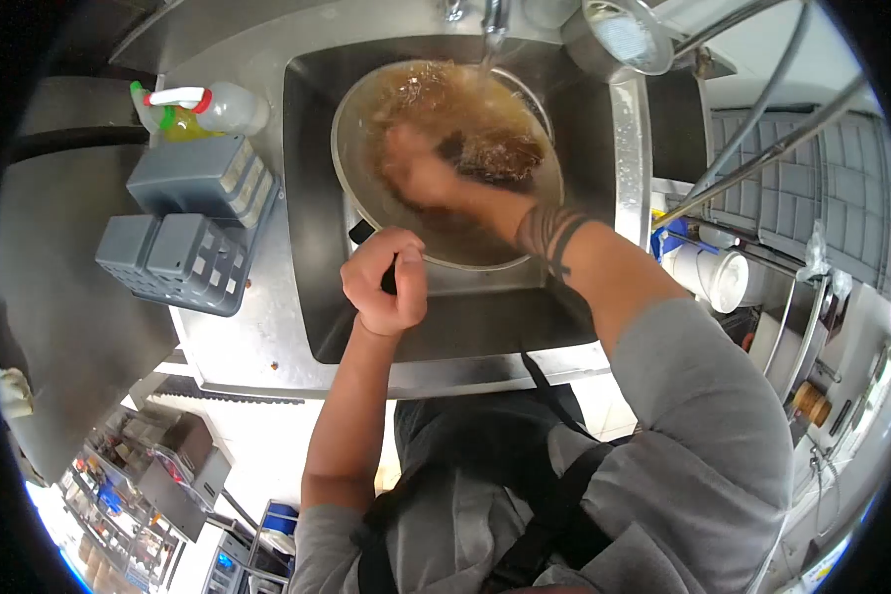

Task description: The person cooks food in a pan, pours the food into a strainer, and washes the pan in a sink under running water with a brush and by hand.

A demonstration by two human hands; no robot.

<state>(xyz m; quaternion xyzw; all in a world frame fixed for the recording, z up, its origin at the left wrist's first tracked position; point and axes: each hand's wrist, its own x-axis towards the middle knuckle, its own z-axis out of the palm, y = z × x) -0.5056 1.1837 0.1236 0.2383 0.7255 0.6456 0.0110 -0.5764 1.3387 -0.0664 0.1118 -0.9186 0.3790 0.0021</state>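
A large wide pan (348, 188) sits tilted in the steel sink, holding brownish, splashing water (495, 109). My left hand (386, 282) is closed around the pan's black handle (362, 232) at its near left side. My right hand (421, 173) reaches inside the pan, at the water, and is smeared by motion. Beside its fingers shows a dark patch (452, 148) that I cannot make out. Whether the right hand grips anything is not visible. From the tap (495, 30) at the back, a stream runs into the pan.
Grey plastic holders (193, 178) stand on the counter left of the sink (312, 297), with a spray bottle (230, 107) behind them. A metal pot (604, 49) sits at the back right corner. A hose and pipes (762, 148) cross the right side, above a white bucket (718, 277).
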